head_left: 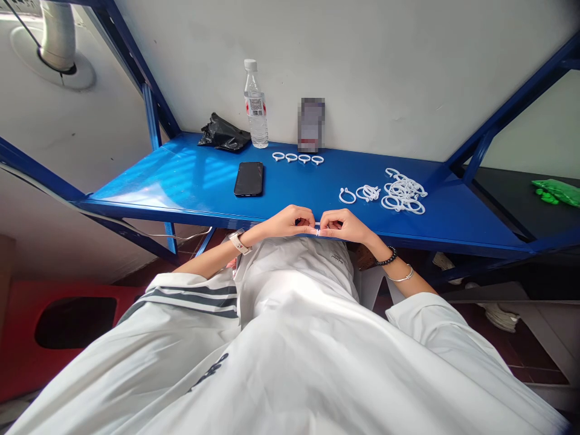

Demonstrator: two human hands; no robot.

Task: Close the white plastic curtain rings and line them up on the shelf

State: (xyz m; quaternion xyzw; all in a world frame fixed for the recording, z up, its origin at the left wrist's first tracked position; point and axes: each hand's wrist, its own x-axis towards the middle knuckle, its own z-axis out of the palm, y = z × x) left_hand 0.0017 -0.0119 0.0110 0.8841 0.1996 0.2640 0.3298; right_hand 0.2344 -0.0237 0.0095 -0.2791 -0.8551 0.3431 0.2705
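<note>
My left hand [292, 222] and my right hand [343, 226] meet at the table's front edge, in front of my body. Between their pinched fingertips is a white plastic curtain ring [318, 232], gripped from both sides and mostly covered by the fingers. To the right, an open curtain ring [347, 196] lies alone beside a small cluster of rings [369, 193]. A larger tangled pile of white rings [403, 192] sits farther right. At the back, several closed rings [291, 157] form a row.
The blue table [194, 181] stands against a wall. A black phone [249, 179] lies left of centre; behind it are a water bottle [257, 115] and a black plastic bag [224, 133]. A blurred upright object [310, 125] leans on the wall. Blue metal posts frame both sides.
</note>
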